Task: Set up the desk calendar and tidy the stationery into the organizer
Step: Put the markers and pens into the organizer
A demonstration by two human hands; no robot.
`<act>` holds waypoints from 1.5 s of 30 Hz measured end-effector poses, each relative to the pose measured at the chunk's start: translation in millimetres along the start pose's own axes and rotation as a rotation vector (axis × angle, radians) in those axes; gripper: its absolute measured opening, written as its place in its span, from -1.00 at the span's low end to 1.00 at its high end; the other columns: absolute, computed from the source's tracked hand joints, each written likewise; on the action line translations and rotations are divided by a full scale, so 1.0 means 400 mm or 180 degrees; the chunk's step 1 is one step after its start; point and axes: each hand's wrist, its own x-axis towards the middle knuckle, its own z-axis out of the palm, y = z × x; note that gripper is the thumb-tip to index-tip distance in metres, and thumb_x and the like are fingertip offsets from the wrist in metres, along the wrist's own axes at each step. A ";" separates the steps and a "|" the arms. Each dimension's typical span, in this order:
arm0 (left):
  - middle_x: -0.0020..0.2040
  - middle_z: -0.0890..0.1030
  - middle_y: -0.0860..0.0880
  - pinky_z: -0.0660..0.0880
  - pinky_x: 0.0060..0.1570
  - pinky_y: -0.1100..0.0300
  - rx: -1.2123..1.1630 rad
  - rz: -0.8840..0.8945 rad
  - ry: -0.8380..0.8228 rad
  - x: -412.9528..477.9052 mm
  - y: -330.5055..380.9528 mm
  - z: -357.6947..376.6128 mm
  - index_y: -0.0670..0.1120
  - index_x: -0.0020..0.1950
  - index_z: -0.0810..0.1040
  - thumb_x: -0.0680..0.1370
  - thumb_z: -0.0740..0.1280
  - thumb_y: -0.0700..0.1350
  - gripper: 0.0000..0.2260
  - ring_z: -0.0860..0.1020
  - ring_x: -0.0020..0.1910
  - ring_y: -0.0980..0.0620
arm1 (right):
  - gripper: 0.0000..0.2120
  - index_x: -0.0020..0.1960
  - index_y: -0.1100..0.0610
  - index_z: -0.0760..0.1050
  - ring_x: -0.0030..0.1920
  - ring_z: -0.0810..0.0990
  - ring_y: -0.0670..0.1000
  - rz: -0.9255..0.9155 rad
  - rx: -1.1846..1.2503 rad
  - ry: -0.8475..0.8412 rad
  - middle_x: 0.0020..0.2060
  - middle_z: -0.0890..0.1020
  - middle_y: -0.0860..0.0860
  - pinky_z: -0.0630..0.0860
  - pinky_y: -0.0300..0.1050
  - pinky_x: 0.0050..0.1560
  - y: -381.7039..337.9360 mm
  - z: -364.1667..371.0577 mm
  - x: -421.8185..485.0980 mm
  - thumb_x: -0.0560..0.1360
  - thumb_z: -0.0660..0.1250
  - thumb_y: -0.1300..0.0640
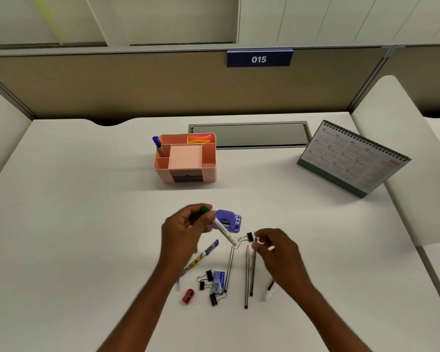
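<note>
I see a salmon-pink organizer (186, 158) on the white bench (87, 199), a blue-capped pen (158, 146) in it. My left hand (186, 228) shows a white marker (220, 226) with a green cap. Nearby: a purple hole punch (230, 219), a red sharpener (188, 296), black binder clips (208, 275), and a green-based calendar (353, 158).

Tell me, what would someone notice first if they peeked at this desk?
Probably the pink organizer standing in the middle of the white desk, with a blue pen poking out of its left corner. Nearer the person, the left hand holds up a white marker with a green cap above a scatter of pencils and black clips. The desk calendar stands upright at the far right.
</note>
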 end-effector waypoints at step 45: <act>0.08 0.68 -0.18 0.49 -0.15 0.11 0.2845 0.1055 0.1611 0.611 0.089 -0.173 -0.08 0.32 0.68 0.59 0.48 -0.03 -0.68 0.66 -0.03 -0.15 | -0.80 0.07 -0.06 0.62 -0.19 0.66 -0.12 0.0507 0.0183 0.0667 -0.22 0.68 -0.15 0.52 -0.43 -0.18 -0.043 -0.077 0.088 0.50 0.52 0.12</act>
